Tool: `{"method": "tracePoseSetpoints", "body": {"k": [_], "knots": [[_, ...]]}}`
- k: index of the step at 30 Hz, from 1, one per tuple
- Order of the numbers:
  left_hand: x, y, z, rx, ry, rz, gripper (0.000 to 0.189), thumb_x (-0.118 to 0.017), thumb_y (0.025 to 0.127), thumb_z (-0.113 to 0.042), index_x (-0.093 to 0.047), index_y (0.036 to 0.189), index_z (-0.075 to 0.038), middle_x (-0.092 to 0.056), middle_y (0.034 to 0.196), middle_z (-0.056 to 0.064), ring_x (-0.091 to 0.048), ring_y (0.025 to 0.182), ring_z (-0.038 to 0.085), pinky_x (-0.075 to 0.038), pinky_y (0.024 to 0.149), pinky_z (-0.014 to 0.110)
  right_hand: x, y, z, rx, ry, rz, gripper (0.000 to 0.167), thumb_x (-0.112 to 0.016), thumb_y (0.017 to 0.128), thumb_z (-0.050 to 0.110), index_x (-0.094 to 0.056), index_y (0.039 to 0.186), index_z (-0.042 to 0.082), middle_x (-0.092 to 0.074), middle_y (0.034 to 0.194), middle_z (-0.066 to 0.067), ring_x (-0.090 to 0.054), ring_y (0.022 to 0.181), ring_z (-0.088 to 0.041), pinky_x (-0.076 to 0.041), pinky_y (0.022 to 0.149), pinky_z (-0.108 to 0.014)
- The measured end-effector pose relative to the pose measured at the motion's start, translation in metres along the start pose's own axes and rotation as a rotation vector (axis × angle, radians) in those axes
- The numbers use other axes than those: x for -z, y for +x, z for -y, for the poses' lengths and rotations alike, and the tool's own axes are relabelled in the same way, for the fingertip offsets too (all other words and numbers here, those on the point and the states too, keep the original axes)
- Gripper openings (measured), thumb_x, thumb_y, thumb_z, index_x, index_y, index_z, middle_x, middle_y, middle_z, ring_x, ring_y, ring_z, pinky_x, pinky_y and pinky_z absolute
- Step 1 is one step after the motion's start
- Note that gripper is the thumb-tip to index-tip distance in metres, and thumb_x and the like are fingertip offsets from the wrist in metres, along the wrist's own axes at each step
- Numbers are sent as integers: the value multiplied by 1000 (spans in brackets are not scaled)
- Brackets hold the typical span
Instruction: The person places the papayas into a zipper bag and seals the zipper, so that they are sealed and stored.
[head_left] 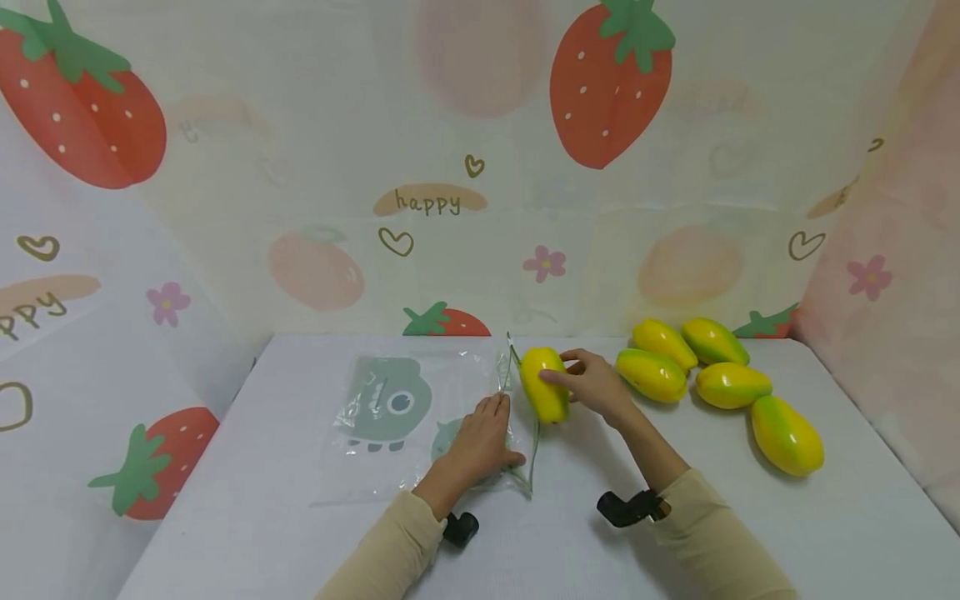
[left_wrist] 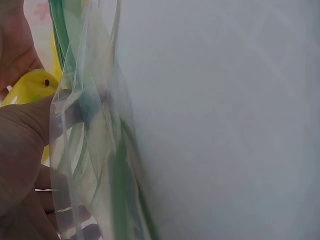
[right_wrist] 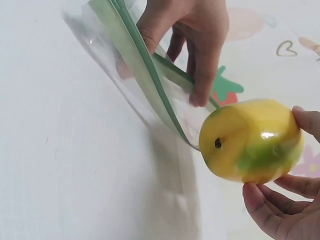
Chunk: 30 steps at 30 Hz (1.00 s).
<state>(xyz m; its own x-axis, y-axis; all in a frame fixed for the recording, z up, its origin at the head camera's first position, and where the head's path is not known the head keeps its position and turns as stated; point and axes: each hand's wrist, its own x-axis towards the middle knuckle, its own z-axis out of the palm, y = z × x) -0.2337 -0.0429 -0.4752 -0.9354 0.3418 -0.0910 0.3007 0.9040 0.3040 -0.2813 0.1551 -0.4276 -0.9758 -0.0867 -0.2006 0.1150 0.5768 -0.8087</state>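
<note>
Fingers of the left hand are spread apart at the mouth of a clear bag; just right of it, I see fingers of the right hand clamped on a yellow-green mango, five more mangoes farther right.

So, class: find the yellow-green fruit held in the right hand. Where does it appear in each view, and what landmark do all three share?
Head: the held fruit is just right of centre, below mid-height.
Left wrist: at the left edge, above mid-height, partly hidden behind the left hand.
Right wrist: right of centre, slightly below mid-height.
Shared landmark: the clear bag.
</note>
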Motion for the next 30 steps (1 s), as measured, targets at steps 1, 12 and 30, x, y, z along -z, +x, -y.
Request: {"method": "tracePoseSetpoints", "body": {"k": [1, 12, 30], "knots": [[0, 0, 0, 2, -3, 3, 97, -81, 77, -41, -33, 148, 2, -35, 154, 18, -36, 140, 32, -39, 112, 47, -2, 0, 1, -3, 5, -3, 71, -70, 84, 51, -50, 136, 7, -57, 127, -22, -63, 94, -28, -57, 87, -40], [0, -1, 0, -7, -4, -14, 98, -82, 76, -42, -33, 148, 3, -37, 153, 17, -38, 138, 31, -41, 110, 46, -21, 4, 7, -1, 125, -20, 70, -69, 86, 48, -49, 136, 4, -60, 122, -21, -63, 88, -25, -58, 81, -34], [-2, -1, 0, 12, -83, -35, 100, -83, 76, -36, -29, 148, 7, -34, 154, 21, -35, 141, 33, -36, 114, 45, -31, 9, 1, -80, -18, -98, 66, -70, 86, 46, -51, 132, 1, -60, 117, -21, -62, 80, -22, -54, 69, -25]]}}
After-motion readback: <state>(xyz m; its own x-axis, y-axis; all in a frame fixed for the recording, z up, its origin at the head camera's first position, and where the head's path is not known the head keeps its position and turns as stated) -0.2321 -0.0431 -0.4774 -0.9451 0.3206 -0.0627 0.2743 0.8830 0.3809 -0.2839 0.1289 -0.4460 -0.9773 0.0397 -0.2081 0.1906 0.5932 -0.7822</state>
